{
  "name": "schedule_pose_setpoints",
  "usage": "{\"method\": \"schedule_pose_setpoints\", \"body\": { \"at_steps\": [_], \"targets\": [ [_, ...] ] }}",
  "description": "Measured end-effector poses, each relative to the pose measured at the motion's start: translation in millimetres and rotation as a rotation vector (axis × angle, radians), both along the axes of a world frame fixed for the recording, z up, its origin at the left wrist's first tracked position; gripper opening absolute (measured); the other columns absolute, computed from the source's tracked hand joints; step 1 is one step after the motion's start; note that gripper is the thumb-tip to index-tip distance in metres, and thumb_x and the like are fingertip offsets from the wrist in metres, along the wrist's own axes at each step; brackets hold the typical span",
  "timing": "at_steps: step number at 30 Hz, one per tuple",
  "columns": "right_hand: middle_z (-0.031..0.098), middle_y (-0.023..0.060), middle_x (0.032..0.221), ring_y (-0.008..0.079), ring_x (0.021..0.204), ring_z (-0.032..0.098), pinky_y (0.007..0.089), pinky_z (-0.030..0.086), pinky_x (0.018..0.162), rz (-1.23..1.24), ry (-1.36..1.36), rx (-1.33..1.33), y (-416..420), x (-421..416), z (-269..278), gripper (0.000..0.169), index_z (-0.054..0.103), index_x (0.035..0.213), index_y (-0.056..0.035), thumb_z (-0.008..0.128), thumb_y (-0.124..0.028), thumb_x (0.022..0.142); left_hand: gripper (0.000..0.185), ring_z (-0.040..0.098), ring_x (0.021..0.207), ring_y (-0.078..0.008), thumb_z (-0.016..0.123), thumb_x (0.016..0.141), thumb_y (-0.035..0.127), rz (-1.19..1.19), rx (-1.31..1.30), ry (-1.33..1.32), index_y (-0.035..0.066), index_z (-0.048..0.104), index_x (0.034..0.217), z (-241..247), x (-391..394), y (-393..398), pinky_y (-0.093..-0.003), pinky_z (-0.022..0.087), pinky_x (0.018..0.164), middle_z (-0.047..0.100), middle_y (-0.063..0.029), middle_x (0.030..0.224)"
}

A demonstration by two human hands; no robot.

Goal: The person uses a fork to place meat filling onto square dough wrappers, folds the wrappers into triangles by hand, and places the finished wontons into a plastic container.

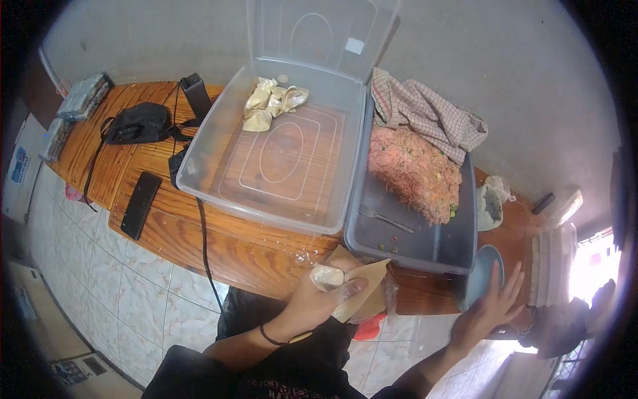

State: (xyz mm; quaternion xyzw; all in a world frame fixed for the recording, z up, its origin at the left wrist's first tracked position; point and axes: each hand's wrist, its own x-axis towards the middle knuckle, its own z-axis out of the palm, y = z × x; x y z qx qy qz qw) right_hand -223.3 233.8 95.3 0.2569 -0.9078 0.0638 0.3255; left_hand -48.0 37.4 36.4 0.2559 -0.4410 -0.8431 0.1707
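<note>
My left hand (319,294) holds a folded wonton-like dumpling (327,277) and loose dough wrappers (366,279) at the table's near edge. Fingers spread, my right hand (491,304) is over the near side of a light blue bowl (482,279); nothing shows in its grasp. Raw minced filling (416,172) with green bits is heaped in a grey plastic tray (409,262), partly under a checked cloth (428,112). A metal fork (386,219) lies in that tray. Left of it, several folded dumplings (269,102) rest in the far left corner of a clear plastic box (269,219).
The box's lid (319,35) stands raised against the wall. A black phone (141,205), a black pouch (139,122) and a cable (204,249) lie on the wooden table (239,249). A plastic bag (491,204) sits beyond the bowl. Another person's arm (553,324) is at the far right.
</note>
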Motion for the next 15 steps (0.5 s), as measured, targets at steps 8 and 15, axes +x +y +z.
{"method": "schedule_pose_setpoints", "body": {
  "at_steps": [8, 15],
  "targets": [
    [0.040, 0.0181, 0.146, 0.0372, 0.143, 0.019, 0.0567, 0.000, 0.113, 0.619, 0.021, 0.151, -91.6, 37.8, -16.9, 0.083, 0.065, 0.121, -0.0259, 0.014, -0.080, 0.085, 0.029, 0.054, 0.098, -0.0137, 0.059, 0.091, 0.006, 0.079, -0.290, 0.037, -0.002, 0.059, 0.119, 9.1, 11.6, 4.5, -0.0259, 0.042, 0.086, 0.057, -0.0064, 0.101],
    [0.034, 0.0136, 0.151, 0.0391, 0.143, 0.015, 0.0583, -0.005, 0.112, 0.702, -0.124, 0.008, -80.8, 42.2, -25.6, 0.079, 0.062, 0.126, -0.0285, 0.020, -0.080, 0.084, 0.033, 0.054, 0.096, -0.0114, 0.059, 0.093, 0.009, 0.093, -0.378, 0.045, -0.002, 0.058, 0.124, 17.7, 17.7, 6.4, -0.0251, 0.042, 0.085, 0.055, -0.0035, 0.103]
  ]
}}
